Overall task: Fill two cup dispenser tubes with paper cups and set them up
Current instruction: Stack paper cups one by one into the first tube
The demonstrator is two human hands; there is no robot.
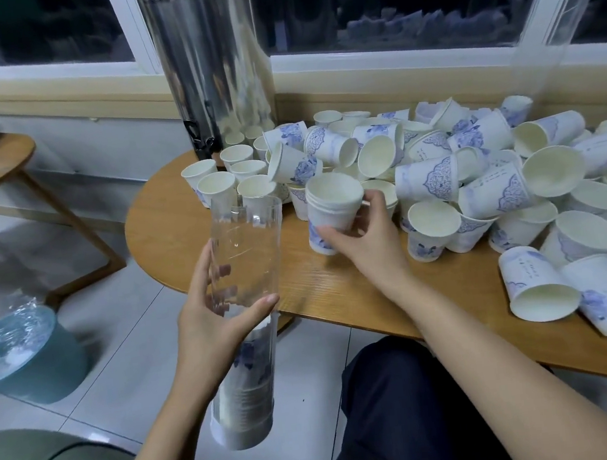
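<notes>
The oval wooden counter (pixel 180 221) curves away at its left end, and a strip of bare wood runs along its near edge in front of the heap. Off that rounded edge, tiled floor lies open as far as the teal plastic waste bin (pixel 44 357).

The clear plastic dispenser tube (pixel 247 243) hangs over this gap, just off the counter's near-left edge and above the floor. Its long axis stands close to upright, leaning so that the open mouth points up and away toward the counter, with the lower end nearer the person's dark-trousered knee (pixel 398 408). The upper half is see-through; the lower half is packed with nested white paper cups (pixel 243 395) showing blue print.

The left grip (pixel 210 320) wraps the tube's middle, thumb in front, fingers behind the plastic. The right grip (pixel 362 230) curls fingers and thumb round a short nested stack of white, blue-flowered paper cups (pixel 331 204), mouths up, at the counter's front; whether its base touches the wood I cannot tell.

A loose heap of the same paper cups (pixel 478 179), upright and tumbled, covers the counter's right and back, beside a tall steel urn (pixel 212 70).
</notes>
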